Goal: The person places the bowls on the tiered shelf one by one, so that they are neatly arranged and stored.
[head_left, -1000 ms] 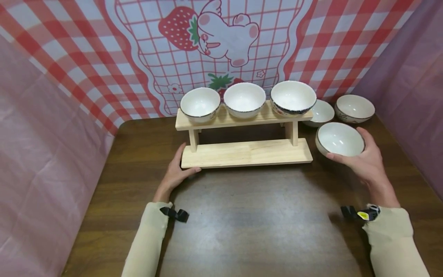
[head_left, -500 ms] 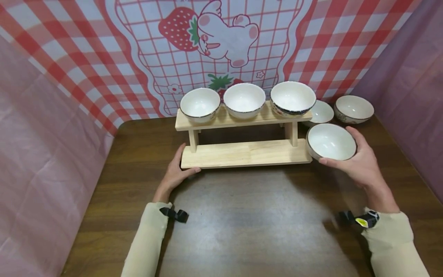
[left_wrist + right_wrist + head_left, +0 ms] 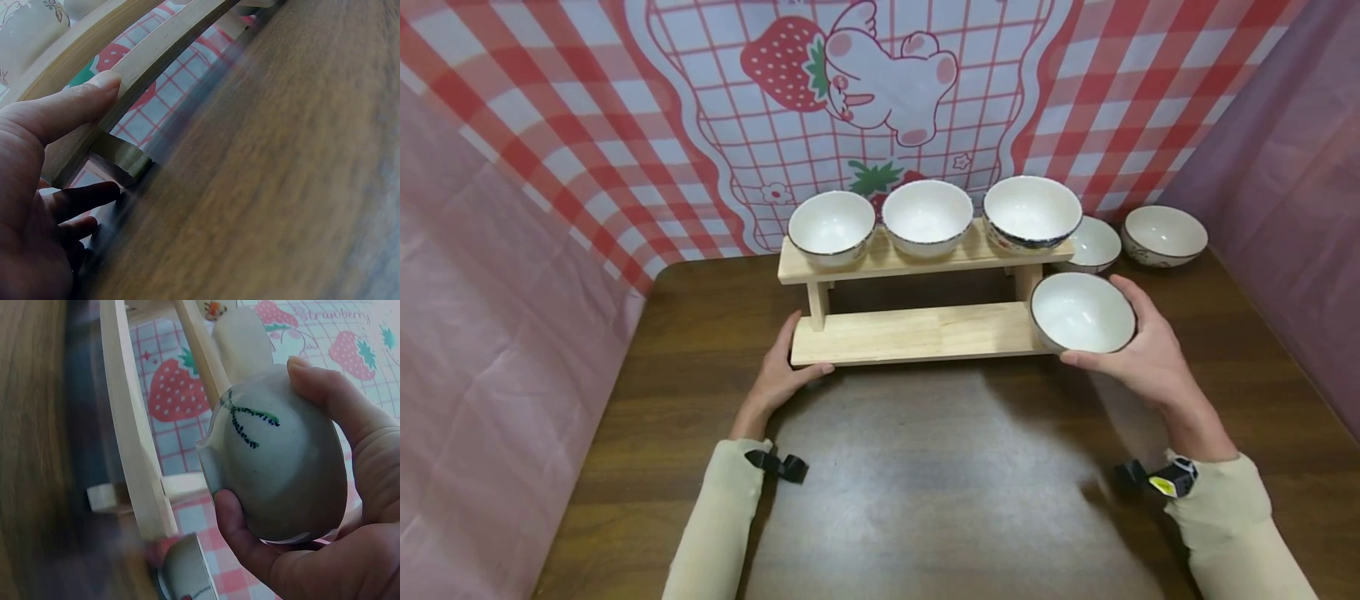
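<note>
Broadly, a red-and-white cloth (image 3: 587,125) with strawberry prints hangs behind a brown wood-grain table (image 3: 940,483). On it stands a two-tier wooden stand (image 3: 940,327), its lower shelf (image 3: 872,337) toward the person. The left hand (image 3: 775,375) grips that shelf's left end, thumb at the front edge. Opposite, the right hand (image 3: 1150,357) grasps a white bowl (image 3: 1082,313) between thumb and fingers — opening upward, at the shelf's right end; whether its base touches the wood I cannot tell. A right bowl (image 3: 1032,211), a middle bowl (image 3: 928,217) and a left bowl (image 3: 832,227) line the upper shelf (image 3: 910,266). On the table beyond the stand's right end sit a corner bowl (image 3: 1165,235) and a partly hidden bowl (image 3: 1096,243). Smallest — a green-and-dark sprig (image 3: 253,414) marks the held bowl's side.
</note>
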Available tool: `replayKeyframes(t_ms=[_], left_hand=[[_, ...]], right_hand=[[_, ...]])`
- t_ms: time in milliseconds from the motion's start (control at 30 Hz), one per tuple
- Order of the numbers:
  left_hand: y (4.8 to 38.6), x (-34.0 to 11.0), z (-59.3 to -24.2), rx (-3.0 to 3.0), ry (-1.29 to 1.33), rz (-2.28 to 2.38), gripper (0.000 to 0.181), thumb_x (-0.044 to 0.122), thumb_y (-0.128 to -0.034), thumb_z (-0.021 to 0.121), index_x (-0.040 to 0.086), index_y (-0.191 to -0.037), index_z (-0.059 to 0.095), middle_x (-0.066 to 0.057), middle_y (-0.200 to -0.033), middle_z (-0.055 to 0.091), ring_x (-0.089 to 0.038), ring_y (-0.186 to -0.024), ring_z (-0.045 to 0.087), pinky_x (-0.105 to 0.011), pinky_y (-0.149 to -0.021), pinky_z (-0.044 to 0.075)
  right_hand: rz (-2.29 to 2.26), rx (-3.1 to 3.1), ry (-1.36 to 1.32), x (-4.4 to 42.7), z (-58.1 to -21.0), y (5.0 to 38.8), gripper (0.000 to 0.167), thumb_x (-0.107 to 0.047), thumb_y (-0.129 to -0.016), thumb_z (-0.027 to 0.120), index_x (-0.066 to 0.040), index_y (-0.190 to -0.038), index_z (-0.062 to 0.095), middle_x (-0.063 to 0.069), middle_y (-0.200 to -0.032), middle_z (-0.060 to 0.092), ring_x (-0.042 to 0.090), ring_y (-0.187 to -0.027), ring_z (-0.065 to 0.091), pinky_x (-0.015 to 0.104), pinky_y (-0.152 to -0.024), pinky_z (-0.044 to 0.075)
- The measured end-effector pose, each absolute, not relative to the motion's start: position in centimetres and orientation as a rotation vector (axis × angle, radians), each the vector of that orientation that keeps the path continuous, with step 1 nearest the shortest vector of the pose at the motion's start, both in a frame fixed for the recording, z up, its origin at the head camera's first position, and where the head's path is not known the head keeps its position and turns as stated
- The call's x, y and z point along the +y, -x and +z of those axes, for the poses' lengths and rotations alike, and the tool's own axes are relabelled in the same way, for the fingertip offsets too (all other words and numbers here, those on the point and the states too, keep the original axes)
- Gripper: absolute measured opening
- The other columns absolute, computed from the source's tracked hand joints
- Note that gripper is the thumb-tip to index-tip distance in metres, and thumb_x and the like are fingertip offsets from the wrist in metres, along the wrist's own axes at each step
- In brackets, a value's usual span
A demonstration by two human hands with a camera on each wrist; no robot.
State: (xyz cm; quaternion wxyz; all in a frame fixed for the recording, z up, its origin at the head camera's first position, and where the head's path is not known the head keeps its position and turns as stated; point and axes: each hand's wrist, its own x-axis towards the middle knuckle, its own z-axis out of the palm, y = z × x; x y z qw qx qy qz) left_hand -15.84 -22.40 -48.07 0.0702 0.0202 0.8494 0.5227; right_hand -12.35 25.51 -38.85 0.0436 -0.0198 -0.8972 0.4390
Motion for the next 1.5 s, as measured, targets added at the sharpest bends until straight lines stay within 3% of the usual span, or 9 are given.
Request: replayKeyframes(t_ms=[133,433,767,1133,1500], left_hand=[[15.9,-22.5,-48.2,2.566,-0.065,1.565,0.107,0.017,-0.0822,0.082,0.017,-0.163,0.011,-0.013,-0.168,0.021,-0.033,-0.155,0.020,-0.056,-0.125,0.020],[15.7,-22.4,-48.0,2.587,-0.067,1.568,0.106,0.023,-0.0802,0.084,0.019,-0.162,0.017,-0.013,-0.166,0.025,-0.032,-0.154,0.024,-0.055,-0.125,0.021],[15.8,-22.3,-48.0,2.588,-0.075,1.562,0.107,0.022,-0.0800,0.084,0.017,-0.162,0.016,-0.013,-0.166,0.025,-0.033,-0.154,0.024,-0.056,-0.124,0.022],[15.9,-22.5,-48.3,2.586,-0.080,1.575,0.105,0.021,-0.0811,0.083,0.018,-0.162,0.015,-0.013,-0.166,0.025,-0.032,-0.154,0.024,-0.056,-0.125,0.021],[15.8,-22.5,-48.0,2.583,-0.067,1.547,0.107,0.022,-0.0811,0.083,0.019,-0.162,0.013,-0.013,-0.167,0.024,-0.033,-0.154,0.023,-0.056,-0.124,0.022]], right_hand=[[1.364,-2.732,-0.003,24.5,-38.7,12.4,0.115,-0.019,-0.066,0.094,-0.017,-0.159,0.025,0.020,-0.150,0.042,0.006,-0.115,0.042,0.014,-0.085,0.033],[1.407,-2.743,-0.069,22.5,-38.5,12.9,0.117,-0.017,-0.064,0.095,-0.016,-0.158,0.026,0.020,-0.150,0.043,0.033,-0.126,0.045,0.020,-0.089,0.034],[1.490,-2.719,-0.189,20.1,-38.4,13.4,0.116,-0.014,-0.063,0.095,-0.016,-0.158,0.028,0.017,-0.151,0.044,0.032,-0.125,0.049,0.019,-0.091,0.036],[1.560,-2.721,-0.250,17.1,-38.4,14.0,0.116,-0.016,-0.062,0.095,-0.015,-0.157,0.029,0.021,-0.150,0.043,0.037,-0.127,0.049,0.051,-0.104,0.040],[1.645,-2.756,-0.326,14.0,-38.9,14.4,0.117,-0.019,-0.060,0.096,-0.014,-0.156,0.029,0.019,-0.151,0.043,0.037,-0.127,0.051,0.051,-0.106,0.041]])
